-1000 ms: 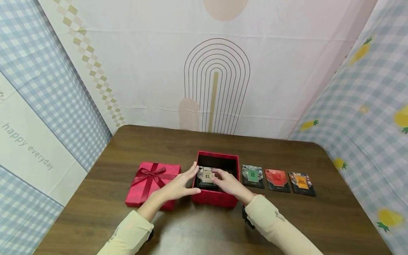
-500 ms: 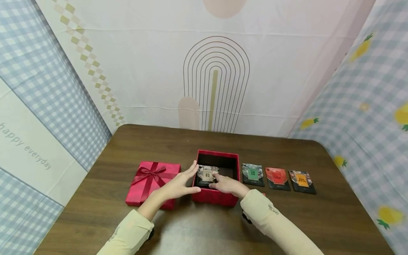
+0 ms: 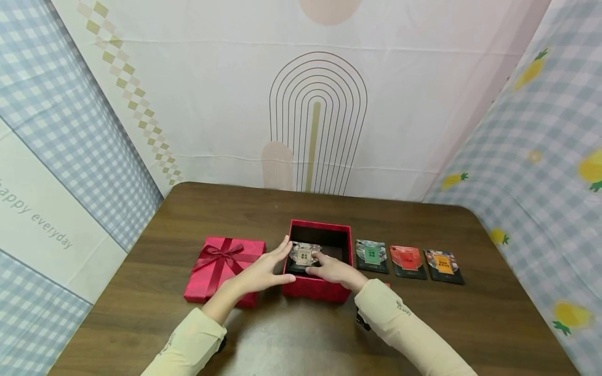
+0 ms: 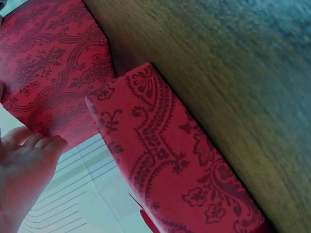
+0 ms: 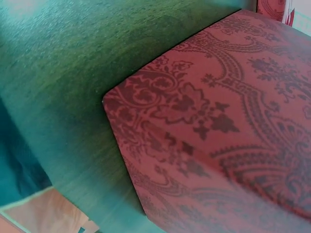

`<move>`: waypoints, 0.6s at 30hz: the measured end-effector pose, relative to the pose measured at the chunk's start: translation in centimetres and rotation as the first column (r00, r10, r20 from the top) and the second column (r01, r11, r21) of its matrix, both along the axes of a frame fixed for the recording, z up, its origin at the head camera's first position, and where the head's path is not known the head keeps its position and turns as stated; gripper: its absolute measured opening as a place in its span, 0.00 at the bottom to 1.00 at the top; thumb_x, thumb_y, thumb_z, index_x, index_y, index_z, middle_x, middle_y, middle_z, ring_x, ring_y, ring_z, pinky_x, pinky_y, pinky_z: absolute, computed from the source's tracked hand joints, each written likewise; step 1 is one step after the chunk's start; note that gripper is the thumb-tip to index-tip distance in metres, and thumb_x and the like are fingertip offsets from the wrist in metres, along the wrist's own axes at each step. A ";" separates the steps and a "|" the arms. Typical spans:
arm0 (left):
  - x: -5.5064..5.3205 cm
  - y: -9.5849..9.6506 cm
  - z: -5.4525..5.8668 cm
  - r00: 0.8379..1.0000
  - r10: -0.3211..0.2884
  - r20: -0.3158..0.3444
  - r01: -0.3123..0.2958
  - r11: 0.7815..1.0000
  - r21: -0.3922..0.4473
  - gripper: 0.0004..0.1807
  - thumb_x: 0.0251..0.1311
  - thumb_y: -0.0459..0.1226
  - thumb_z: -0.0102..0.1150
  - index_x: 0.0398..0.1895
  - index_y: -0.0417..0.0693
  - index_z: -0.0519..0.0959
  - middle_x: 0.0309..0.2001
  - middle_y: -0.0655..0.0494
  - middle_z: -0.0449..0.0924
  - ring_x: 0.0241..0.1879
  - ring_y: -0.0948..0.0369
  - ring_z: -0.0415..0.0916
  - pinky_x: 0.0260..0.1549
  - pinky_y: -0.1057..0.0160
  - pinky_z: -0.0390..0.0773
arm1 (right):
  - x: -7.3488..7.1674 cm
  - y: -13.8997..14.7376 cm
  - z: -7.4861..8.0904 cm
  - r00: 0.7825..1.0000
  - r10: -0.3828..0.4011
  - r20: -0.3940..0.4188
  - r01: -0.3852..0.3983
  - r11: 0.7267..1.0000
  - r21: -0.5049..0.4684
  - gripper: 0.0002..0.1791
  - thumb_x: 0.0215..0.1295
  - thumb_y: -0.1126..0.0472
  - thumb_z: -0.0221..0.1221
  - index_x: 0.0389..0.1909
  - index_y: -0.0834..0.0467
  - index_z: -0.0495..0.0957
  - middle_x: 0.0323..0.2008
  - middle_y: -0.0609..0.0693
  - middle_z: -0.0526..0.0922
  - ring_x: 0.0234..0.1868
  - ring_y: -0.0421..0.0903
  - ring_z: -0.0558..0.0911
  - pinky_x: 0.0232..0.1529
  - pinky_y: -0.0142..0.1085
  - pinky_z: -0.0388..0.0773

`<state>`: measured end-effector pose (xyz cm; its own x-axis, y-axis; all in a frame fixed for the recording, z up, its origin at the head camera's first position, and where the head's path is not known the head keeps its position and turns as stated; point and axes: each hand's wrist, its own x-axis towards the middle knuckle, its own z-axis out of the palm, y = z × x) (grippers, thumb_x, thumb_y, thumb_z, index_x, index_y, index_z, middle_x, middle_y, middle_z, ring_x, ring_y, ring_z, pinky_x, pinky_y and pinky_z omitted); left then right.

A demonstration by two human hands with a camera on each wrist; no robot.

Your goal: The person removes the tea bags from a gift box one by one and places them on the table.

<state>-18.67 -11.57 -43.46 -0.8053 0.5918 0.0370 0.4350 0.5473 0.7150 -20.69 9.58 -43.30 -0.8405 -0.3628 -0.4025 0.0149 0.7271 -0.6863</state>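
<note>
An uncovered red gift box (image 3: 317, 288) with a dark inside stands mid-table in the head view. Inside its left half lies a flat black packet (image 3: 303, 256) with a beige label. My right hand (image 3: 336, 271) reaches over the front wall, thumb and finger touching the packet's right side; its other fingers are hidden. Along the box's left side, my left hand (image 3: 261, 272) holds its fingers stretched out, fingertips at the rim. In the left wrist view, this hand (image 4: 29, 170) lies against the box wall (image 4: 53, 73). The right wrist view shows the box (image 5: 214, 111) but not the hand.
A red lid (image 3: 226, 269) with a ribbon bow lies left of the box. To the right lie packets with a green label (image 3: 372, 256), a red label (image 3: 407, 261) and an orange label (image 3: 443, 265). A red sliver (image 3: 388, 285) shows behind the right cuff.
My right hand has lowered deeper into the box, and its fingertips have shifted slightly over the beige-labelled packet. The packet and my left hand hold their places.
</note>
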 end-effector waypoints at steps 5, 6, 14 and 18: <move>0.0 0.0 -0.1 1.000 -0.002 -0.003 0.002 1.000 0.000 0.44 0.58 0.46 0.58 0.69 0.36 0.48 0.71 0.41 0.38 0.68 0.47 0.48 0.62 0.49 0.56 | -0.1 0.1 -0.1 0.999 -0.024 -0.042 0.023 1.000 -0.012 0.30 0.64 0.56 0.53 0.64 0.65 0.60 0.64 0.65 0.60 0.66 0.60 0.57 0.62 0.55 0.55; 0.0 0.0 -0.1 1.000 -0.003 -0.007 0.003 1.000 0.000 0.43 0.58 0.46 0.58 0.69 0.35 0.49 0.71 0.41 0.38 0.67 0.47 0.48 0.61 0.48 0.56 | -0.1 0.1 -0.1 0.998 -0.031 -0.053 0.030 0.999 -0.016 0.30 0.64 0.56 0.53 0.64 0.64 0.61 0.64 0.66 0.61 0.65 0.60 0.58 0.61 0.55 0.56; -0.1 -0.1 -0.1 1.000 -0.005 -0.019 0.005 1.000 0.002 0.44 0.58 0.46 0.58 0.68 0.34 0.49 0.71 0.41 0.38 0.67 0.47 0.48 0.62 0.49 0.56 | -0.5 -0.1 -0.2 0.986 -0.091 -0.138 0.076 0.991 -0.108 0.22 0.65 0.59 0.51 0.57 0.64 0.68 0.40 0.57 0.73 0.43 0.50 0.72 0.46 0.46 0.69; -0.1 -0.1 -0.3 1.000 -0.006 -0.024 0.006 1.000 0.003 0.44 0.58 0.47 0.58 0.69 0.34 0.49 0.71 0.41 0.38 0.67 0.48 0.48 0.61 0.49 0.56 | -0.8 -0.3 -0.3 0.985 -0.104 -0.138 0.081 0.984 -0.159 0.20 0.66 0.60 0.50 0.57 0.64 0.69 0.39 0.55 0.74 0.41 0.49 0.73 0.45 0.46 0.70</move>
